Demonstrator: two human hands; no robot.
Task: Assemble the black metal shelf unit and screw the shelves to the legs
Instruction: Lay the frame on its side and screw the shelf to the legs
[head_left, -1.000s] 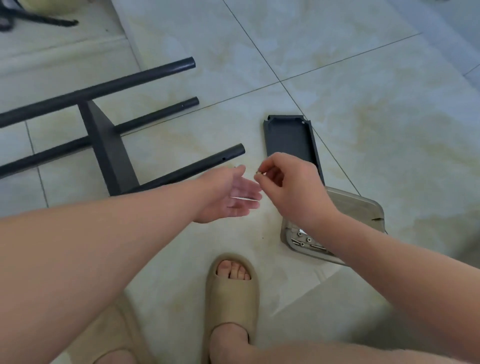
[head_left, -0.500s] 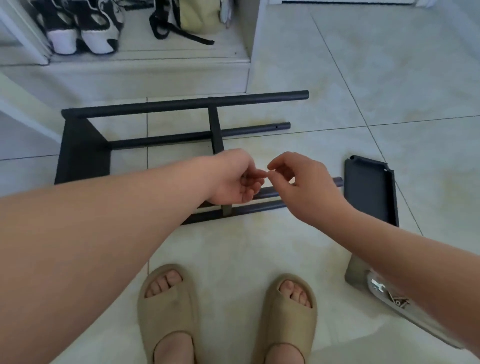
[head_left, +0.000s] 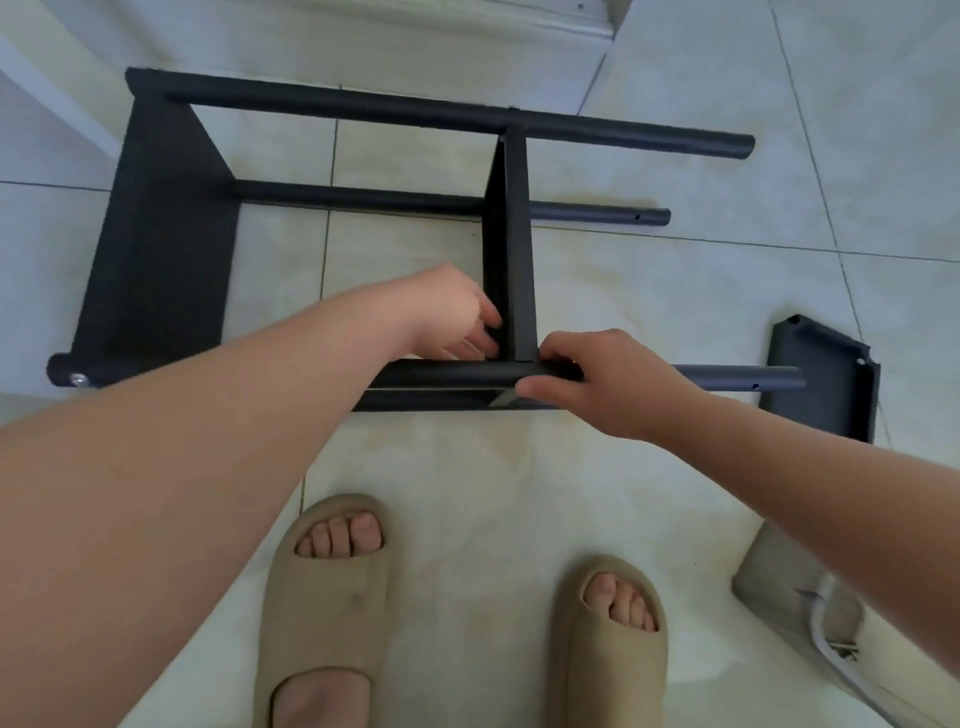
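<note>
— Where is the shelf unit (head_left: 363, 197) lying?

— It is lying on its side on the tiled floor (head_left: 675, 493), with its tube legs running left to right. The end shelf (head_left: 156, 234) is standing at the left. The middle shelf (head_left: 519, 291) is crossing between the far legs and the near leg (head_left: 457, 371).

— What is the right hand (head_left: 608, 384) doing?

— It is gripping the near leg just where the middle shelf is meeting it. Its fingers (head_left: 558, 358) are curling over the top of the tube, and the thumb (head_left: 527, 387) is pressing against the side facing the person.

— And the left hand (head_left: 457, 322)?

— It is reaching in from the left, with its fingers (head_left: 485, 340) touching the left face of the middle shelf, just above the near leg. I cannot tell whether they are pinching anything small, because the tips are lying against the dark metal.

— Is anything else showing?

— A silver screw head (head_left: 78, 380) is sticking out at the left end of the near leg. A loose shelf (head_left: 821, 384) is lying flat on the floor beyond that leg's right end. A grey tray (head_left: 769, 582) is sitting at the lower right, under the right forearm, and its contents are looking too blurred to name. The person is wearing beige slippers (head_left: 322, 597) and standing just in front of the unit.
</note>
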